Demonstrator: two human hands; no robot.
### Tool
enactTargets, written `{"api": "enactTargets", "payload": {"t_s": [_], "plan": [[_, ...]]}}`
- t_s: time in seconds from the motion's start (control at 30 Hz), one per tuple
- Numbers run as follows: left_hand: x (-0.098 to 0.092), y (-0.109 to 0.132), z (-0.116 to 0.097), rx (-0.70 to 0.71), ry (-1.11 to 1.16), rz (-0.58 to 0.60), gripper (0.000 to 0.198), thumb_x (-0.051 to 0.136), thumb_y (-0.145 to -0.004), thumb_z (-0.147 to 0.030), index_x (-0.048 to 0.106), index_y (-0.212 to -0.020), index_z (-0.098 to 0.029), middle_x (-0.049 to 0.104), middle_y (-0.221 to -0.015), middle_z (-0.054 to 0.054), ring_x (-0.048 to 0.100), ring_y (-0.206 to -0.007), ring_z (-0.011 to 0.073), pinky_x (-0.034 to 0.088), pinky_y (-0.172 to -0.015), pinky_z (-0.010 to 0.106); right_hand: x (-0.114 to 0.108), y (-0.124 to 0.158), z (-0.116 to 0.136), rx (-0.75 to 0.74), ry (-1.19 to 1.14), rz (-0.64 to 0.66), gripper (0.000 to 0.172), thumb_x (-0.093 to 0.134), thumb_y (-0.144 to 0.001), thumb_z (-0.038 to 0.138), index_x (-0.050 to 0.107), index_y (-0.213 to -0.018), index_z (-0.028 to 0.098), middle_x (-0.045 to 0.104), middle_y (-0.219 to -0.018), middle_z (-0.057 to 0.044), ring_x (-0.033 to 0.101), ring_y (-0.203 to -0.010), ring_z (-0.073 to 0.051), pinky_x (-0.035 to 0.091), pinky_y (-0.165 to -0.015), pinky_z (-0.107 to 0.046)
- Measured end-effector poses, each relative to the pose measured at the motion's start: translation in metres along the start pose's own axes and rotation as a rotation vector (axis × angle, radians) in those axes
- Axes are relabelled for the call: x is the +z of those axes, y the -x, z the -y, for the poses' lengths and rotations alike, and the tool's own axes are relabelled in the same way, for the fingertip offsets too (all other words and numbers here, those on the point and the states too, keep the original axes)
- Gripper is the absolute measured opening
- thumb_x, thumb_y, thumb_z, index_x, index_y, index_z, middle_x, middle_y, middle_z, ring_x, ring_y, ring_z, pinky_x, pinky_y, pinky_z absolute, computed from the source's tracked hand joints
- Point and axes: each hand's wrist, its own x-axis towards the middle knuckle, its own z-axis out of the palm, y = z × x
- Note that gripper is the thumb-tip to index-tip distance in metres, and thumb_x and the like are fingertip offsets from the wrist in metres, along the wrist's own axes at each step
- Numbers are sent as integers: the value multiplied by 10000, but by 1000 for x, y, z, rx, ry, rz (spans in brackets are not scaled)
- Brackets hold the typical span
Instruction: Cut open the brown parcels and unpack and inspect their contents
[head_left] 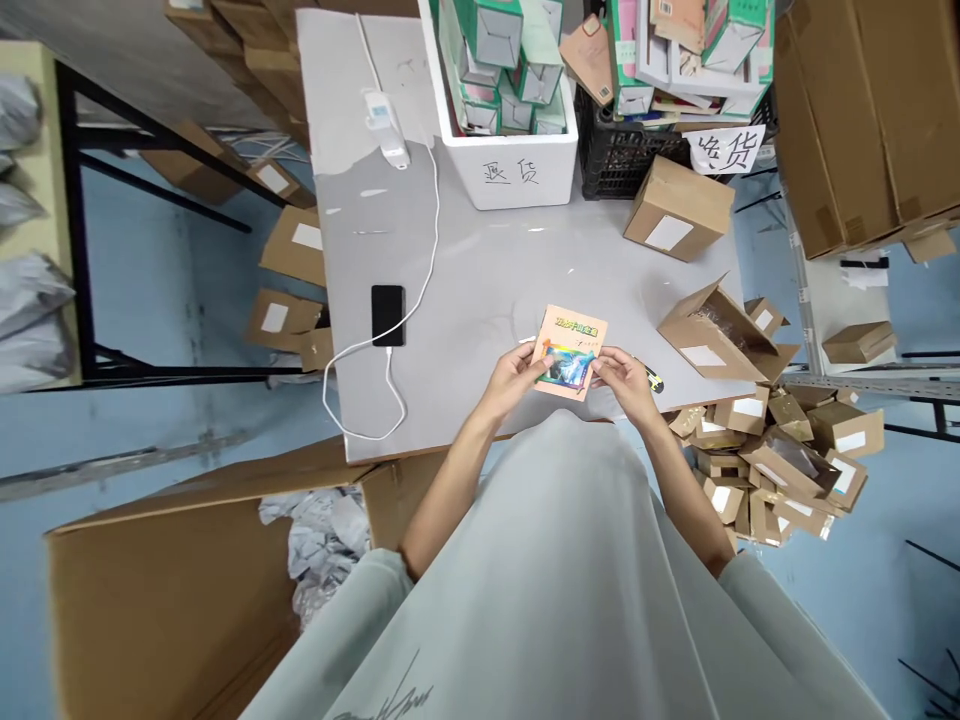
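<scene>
I hold a small peach-coloured booklet (pixel 574 338) with green lettering and a bright picture just above the near edge of the grey table (pixel 480 270). My left hand (pixel 516 372) pinches its lower left edge. My right hand (pixel 621 376) grips its lower right corner. Both hands are closed on it. A small dark object (pixel 654 381) lies on the table just right of my right hand.
A black phone (pixel 388 314) on a white cable lies to the left. A white foam bin (pixel 501 100) of green boxes and a black crate (pixel 645 130) stand at the back. Cardboard boxes (pixel 679 208) and an open one (pixel 720 335) sit right; several more (pixel 780 455) litter the floor.
</scene>
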Motion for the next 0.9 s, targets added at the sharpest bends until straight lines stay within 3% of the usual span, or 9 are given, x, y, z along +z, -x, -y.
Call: {"api": "enactTargets", "payload": {"t_s": [0.2, 0.4, 0.5, 0.6, 0.77, 0.9], "plan": [[9, 8, 3, 34, -26, -101, 651, 842, -932, -707, 801, -1331, -194, 841, -1275, 125, 790, -1086, 270, 645, -877, 347, -15, -5, 25, -10, 25, 62, 558, 919, -865, 691, 788, -1185, 252, 828, -1017, -45, 769, -894, -206, 690, -750, -332], [17, 3, 15, 179, -149, -180, 767, 909, -878, -657, 670, -1473, -235, 753, -1476, 180, 781, -1224, 298, 649, -1074, 479, -26, -9, 32, -21, 52, 79, 569, 920, -855, 715, 783, -1151, 249, 808, -1022, -41, 767, -866, -195, 686, -747, -330], [29, 3, 14, 190, -188, -158, 673, 911, -889, -643, 688, -1389, -252, 703, -1549, 173, 719, -1390, 330, 607, -1183, 525, -26, -14, 29, -29, 64, 84, 609, 911, -834, 763, 774, -1125, 246, 799, -1061, -44, 763, -833, -184, 678, -734, -326], [42, 4, 11, 145, -169, -99, 713, 976, -818, -646, 693, -1348, -263, 681, -1566, 156, 673, -1458, 358, 604, -1185, 533, -22, -16, 29, -45, 65, 103, 612, 893, -850, 775, 760, -1133, 249, 791, -1082, -47, 767, -856, -188, 681, -774, -335], [55, 3, 9, 73, 27, 16, 732, 1031, -734, -634, 691, -1267, -264, 751, -1437, 137, 726, -1359, 361, 619, -1124, 513, -13, -9, 39, -166, 187, 210, 525, 784, -988, 735, 799, -1244, 276, 768, -1266, -95, 756, -1148, -249, 680, -920, -367], [57, 5, 1, -21, 259, 55, 818, 831, -812, -805, 711, -1379, -229, 778, -1389, 186, 735, -1349, 429, 646, -1057, 558, -12, 0, 46, -304, 378, 256, 413, 707, -1081, 647, 826, -1290, 311, 707, -1370, -110, 701, -1318, -284, 657, -1066, -443]]}}
